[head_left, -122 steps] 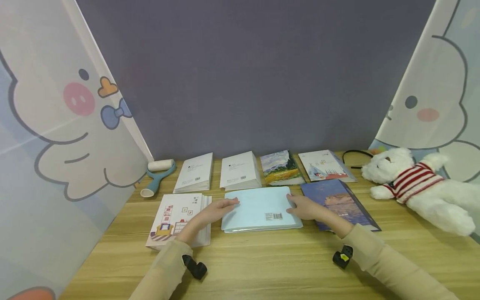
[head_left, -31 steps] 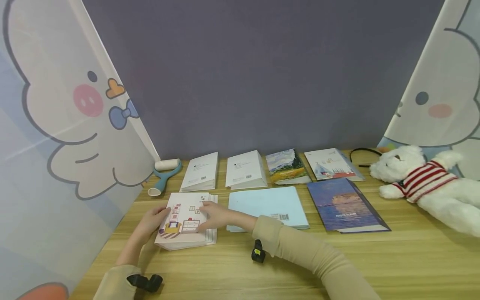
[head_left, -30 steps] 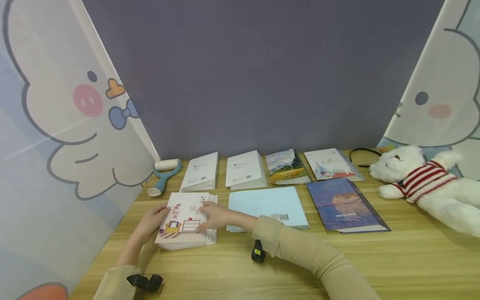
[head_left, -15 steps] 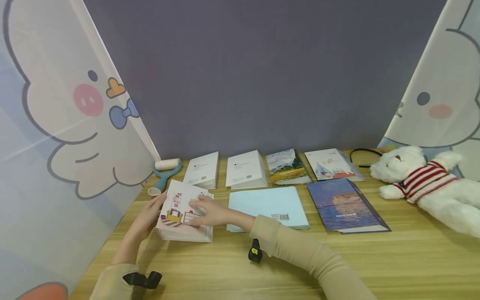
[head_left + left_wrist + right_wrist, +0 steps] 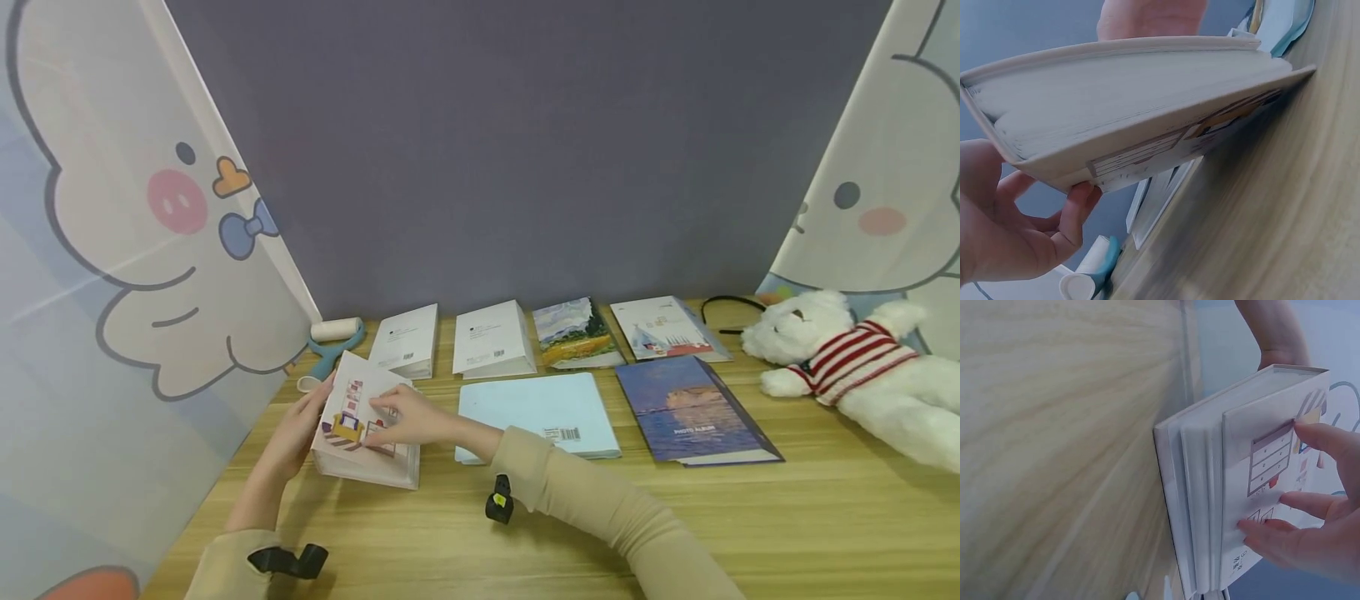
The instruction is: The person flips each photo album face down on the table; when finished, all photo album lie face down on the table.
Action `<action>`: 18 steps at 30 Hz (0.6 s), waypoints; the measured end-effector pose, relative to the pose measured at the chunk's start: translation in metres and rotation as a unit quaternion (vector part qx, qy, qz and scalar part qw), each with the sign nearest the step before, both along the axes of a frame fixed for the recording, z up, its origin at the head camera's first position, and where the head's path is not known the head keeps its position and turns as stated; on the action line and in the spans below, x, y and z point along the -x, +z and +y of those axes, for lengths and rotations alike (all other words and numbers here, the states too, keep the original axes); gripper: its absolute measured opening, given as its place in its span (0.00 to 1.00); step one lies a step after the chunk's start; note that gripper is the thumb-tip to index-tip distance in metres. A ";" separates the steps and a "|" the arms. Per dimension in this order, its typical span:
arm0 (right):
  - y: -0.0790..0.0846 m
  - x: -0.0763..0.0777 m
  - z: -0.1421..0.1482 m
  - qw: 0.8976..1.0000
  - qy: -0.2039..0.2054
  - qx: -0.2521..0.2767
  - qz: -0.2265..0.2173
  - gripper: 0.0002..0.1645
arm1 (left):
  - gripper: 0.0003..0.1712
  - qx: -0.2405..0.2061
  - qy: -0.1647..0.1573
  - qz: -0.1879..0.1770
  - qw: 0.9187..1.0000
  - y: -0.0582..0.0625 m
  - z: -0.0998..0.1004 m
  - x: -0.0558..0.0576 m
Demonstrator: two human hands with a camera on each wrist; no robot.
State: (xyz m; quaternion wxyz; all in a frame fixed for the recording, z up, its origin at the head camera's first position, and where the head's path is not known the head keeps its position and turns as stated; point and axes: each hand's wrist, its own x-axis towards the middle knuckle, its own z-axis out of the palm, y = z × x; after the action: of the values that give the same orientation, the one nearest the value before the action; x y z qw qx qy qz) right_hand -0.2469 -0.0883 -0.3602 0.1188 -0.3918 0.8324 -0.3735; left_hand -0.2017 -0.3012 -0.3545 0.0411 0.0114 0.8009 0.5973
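Observation:
A thick white photo album [image 5: 375, 383] with a printed house-interior cover stands tilted at the front left, its left side raised off the table. My left hand [image 5: 296, 437] grips that raised spine side; in the left wrist view, the left hand's [image 5: 1022, 231] fingers bend round onto the underside cover. Over the front cover, my right hand [image 5: 408, 417] rests with spread fingers. In the right wrist view, the right hand's [image 5: 1310, 512] fingertips touch the cover beside the drawn cabinet. The album's [image 5: 1135, 94] page edges show between its covers.
Right of the album lie a light-blue album [image 5: 525, 408] and a purple-blue photo album [image 5: 690, 408]. Behind are two white albums, a landscape-cover album [image 5: 573, 333] and a tent-print album [image 5: 663, 329]. A lint roller [image 5: 335, 330] is back left, a white teddy bear [image 5: 870, 350] right.
Both hands have left the light-blue album and moved left to the white album. Over the last second, its left side rises and it tips toward the right under my hands.

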 end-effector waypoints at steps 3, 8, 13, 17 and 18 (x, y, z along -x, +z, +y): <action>0.002 0.000 0.000 1.000 0.001 0.014 -0.017 0.41 | 0.38 0.003 0.009 0.005 1.000 0.003 0.002 0.000; 0.005 0.002 0.002 0.999 0.006 0.045 -0.029 0.44 | 0.37 0.016 0.029 0.019 0.999 0.006 0.005 -0.001; 0.010 0.002 0.002 0.995 0.017 0.080 -0.063 0.45 | 0.37 -0.006 0.038 0.032 0.999 0.005 0.007 -0.001; 0.013 0.000 0.000 0.987 0.014 0.113 -0.117 0.42 | 0.36 -0.033 0.026 0.048 0.998 0.003 0.008 0.000; 0.014 0.000 0.000 0.983 0.011 0.124 -0.133 0.41 | 0.36 -0.039 0.024 0.049 0.998 0.003 0.009 0.001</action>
State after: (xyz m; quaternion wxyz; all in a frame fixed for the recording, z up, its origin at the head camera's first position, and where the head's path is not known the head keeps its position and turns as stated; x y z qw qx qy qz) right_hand -0.2467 -0.0884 -0.3463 0.1834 -0.3590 0.7522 -0.5212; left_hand -0.2026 -0.2926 -0.3518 -0.0127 0.0229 0.7784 0.6273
